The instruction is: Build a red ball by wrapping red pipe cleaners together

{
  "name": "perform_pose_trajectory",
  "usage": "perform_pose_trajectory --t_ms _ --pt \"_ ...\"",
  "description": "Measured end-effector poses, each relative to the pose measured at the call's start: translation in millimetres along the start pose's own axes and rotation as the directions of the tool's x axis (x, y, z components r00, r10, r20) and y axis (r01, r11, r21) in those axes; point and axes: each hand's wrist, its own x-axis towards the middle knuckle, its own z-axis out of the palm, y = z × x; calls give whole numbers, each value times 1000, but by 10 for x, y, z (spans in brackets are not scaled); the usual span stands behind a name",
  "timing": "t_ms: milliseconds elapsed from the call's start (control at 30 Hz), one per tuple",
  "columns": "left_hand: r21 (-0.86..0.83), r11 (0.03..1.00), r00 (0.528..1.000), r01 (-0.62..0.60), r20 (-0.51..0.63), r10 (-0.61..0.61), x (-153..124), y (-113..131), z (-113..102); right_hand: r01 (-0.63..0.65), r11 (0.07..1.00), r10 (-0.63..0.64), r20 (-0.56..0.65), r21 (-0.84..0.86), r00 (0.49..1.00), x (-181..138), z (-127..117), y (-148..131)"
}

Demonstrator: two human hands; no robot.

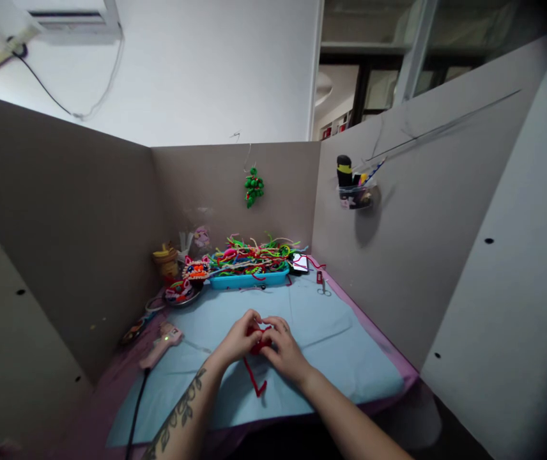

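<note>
Both hands meet over the middle of the light blue cloth (321, 313). My left hand (243, 337) is closed, its thumb and fingers pressed on a red pipe cleaner (255, 378). My right hand (280, 348) pinches the same piece from the other side. Between the fingers the red fuzzy stem is bunched into a small shape, mostly hidden by the hands. One bent end hangs down toward me, below the left fingers, and lies over the cloth.
A blue tray (249, 280) heaped with coloured pipe cleaners stands at the back. Small scissors (324, 289) lie to its right. On the left are a pink corded glue gun (161, 347) and a metal bowl (184, 298) of fuzzy pieces. Grey partitions (235, 185) enclose the table.
</note>
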Motion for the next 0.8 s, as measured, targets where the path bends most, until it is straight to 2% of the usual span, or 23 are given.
perform_pose_trajectory --t_ms 267,367,433,500,600,700,800 --pt "-60 998 1000 23 0 -23 -15 -12 1 -32 999 32 2 -1 999 -8 -25 -40" --pt "-149 988 997 45 -58 -54 -23 43 -17 -52 998 53 -20 35 998 -41 -40 -25" --pt "-241 969 989 55 -121 -87 -26 68 -24 -84 994 90 -82 72 993 -59 -40 -22" --pt "-341 939 967 54 -215 -133 -28 66 -9 -121 988 136 -164 99 977 -61 -32 -41" --pt "-457 889 905 15 -372 -207 -40 22 66 -176 981 192 -264 82 945 -19 -16 -127" --pt "-502 864 847 -38 -476 -239 -76 -18 188 -183 983 179 -282 14 943 49 1 -245" --pt "-488 868 817 -95 -536 -212 -126 -24 321 -167 986 153 -282 -24 947 99 30 -323"
